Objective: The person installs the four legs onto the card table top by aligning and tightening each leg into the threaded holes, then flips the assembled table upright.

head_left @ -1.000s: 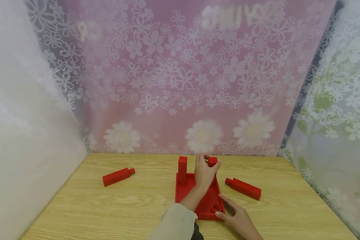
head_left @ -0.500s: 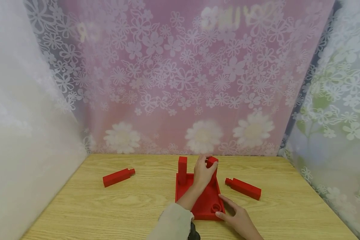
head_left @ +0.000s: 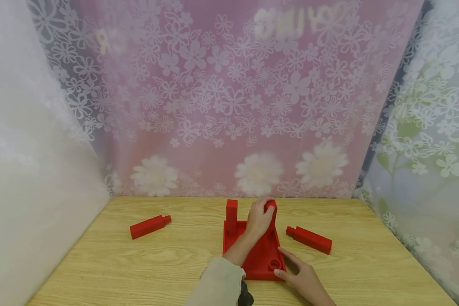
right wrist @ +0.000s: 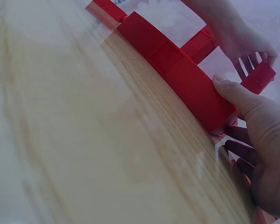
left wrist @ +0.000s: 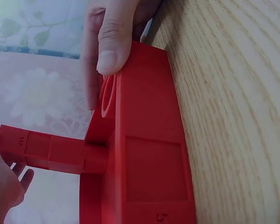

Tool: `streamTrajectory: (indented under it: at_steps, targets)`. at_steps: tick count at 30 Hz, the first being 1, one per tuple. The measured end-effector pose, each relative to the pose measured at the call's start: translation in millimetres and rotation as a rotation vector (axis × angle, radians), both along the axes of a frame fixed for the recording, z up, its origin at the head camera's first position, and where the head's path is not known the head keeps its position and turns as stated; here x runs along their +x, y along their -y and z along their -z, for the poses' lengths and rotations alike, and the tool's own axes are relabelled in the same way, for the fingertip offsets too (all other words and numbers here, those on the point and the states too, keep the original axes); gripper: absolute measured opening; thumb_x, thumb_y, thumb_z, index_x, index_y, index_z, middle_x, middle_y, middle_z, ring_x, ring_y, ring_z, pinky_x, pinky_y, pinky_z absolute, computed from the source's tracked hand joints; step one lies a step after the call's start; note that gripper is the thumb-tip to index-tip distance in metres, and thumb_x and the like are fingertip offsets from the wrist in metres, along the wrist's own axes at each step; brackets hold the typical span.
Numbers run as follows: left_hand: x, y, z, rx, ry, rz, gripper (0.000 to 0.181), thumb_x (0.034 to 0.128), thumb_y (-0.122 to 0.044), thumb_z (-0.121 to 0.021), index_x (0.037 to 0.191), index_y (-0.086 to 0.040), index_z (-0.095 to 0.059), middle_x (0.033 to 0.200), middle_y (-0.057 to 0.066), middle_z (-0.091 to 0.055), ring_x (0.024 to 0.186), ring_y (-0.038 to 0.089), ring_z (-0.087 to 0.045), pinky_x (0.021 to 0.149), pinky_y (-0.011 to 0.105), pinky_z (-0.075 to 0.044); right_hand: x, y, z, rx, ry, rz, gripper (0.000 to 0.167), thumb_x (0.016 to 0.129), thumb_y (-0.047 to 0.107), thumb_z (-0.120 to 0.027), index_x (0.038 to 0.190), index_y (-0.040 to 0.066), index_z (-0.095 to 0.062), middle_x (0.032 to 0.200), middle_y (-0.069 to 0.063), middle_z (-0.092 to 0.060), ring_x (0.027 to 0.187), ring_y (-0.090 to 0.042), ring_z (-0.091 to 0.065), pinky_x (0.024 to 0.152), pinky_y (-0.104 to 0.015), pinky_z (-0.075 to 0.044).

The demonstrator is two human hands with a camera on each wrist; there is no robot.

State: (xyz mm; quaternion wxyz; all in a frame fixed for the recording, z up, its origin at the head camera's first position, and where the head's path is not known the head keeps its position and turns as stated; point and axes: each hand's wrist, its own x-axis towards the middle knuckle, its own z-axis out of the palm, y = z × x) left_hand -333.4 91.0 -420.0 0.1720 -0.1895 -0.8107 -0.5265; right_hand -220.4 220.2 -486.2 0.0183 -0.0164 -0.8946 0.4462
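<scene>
Smooth, matte red everywhere: a shallow rectangular tray (head_left: 262, 253) sits on the wood-grained surface (head_left: 183, 255), and from its far corners rise square-sided posts, the left post (head_left: 231, 214) upright and the right post (left wrist: 60, 151) under the left hand (head_left: 259, 219). That left grip is clamped around the right post's upper part. Down at the near right corner, the right hand (head_left: 304, 278) pinches the tray, thumb on its near edge beside a round raised collar (head_left: 274, 269), fingers along the side wall. Two loose bars lie flat, the left bar (head_left: 148, 227) and the right bar (head_left: 310, 240), each with a notched, narrower end pointing inward.

The forearm and sleeve (head_left: 219, 280) cover the tray's near left corner; the right post's foot is mostly hidden in the head view. Stamped marks on the red parts are hard to read.

Wood grain runs between the tray and each bar, wider on the left. Behind, the surface's far edge meets a floral curtain (head_left: 199, 106).
</scene>
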Motion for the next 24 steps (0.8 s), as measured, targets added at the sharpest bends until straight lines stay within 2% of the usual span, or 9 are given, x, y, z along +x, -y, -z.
streamTrajectory:
  at_steps: [5,9,12,17,24]
  targets:
    - [4.1,-3.0,1.6,-0.019,0.008,-0.101,0.039,0.0850,-0.031,-0.065,0.118,-0.013,-0.055,0.113,0.001,-0.053,0.103,0.018,-0.051,0.081,0.033,-0.046,0.0,0,-0.6,0.000,0.000,0.000,0.072,0.070,0.050,-0.074,0.131,0.018,-0.053,0.131,-0.016,-0.048,0.121,-0.038,-0.040,0.091,-0.059,-0.032]
    - [9.4,-7.5,3.1,-0.010,-0.023,-0.202,0.045,0.0791,-0.038,-0.071,0.111,-0.013,-0.052,0.100,-0.001,-0.052,0.089,0.016,-0.053,0.070,0.028,-0.047,-0.3,0,0.3,-0.003,0.001,0.000,0.072,0.070,0.050,-0.074,0.131,0.018,-0.053,0.131,-0.015,-0.048,0.121,-0.038,-0.039,0.091,-0.060,-0.032]
    - [11.5,-9.8,4.7,0.006,-0.059,-0.252,0.044,0.0775,-0.038,-0.073,0.106,-0.013,-0.051,0.095,-0.001,-0.052,0.081,0.014,-0.053,0.064,0.026,-0.046,-0.8,0,1.4,0.001,0.000,-0.001,0.072,0.070,0.050,-0.074,0.131,0.018,-0.053,0.131,-0.015,-0.048,0.121,-0.039,-0.039,0.091,-0.061,-0.031]
    - [11.0,-10.6,7.1,0.033,-0.085,-0.254,0.041,0.0780,-0.035,-0.073,0.105,-0.012,-0.052,0.094,0.000,-0.052,0.079,0.015,-0.053,0.064,0.025,-0.046,-1.6,0,3.2,0.002,0.002,0.001,0.073,0.069,0.051,-0.074,0.132,0.019,-0.053,0.131,-0.015,-0.048,0.121,-0.038,-0.039,0.091,-0.061,-0.031]
    - [7.0,-8.0,9.6,0.065,-0.072,-0.167,0.038,0.0799,-0.031,-0.072,0.107,-0.012,-0.054,0.096,-0.002,-0.053,0.084,0.015,-0.055,0.066,0.024,-0.048,-1.6,-1,4.2,-0.006,-0.008,-0.005,0.071,0.070,0.050,-0.074,0.131,0.021,-0.053,0.131,-0.013,-0.049,0.121,-0.037,-0.040,0.092,-0.059,-0.031]
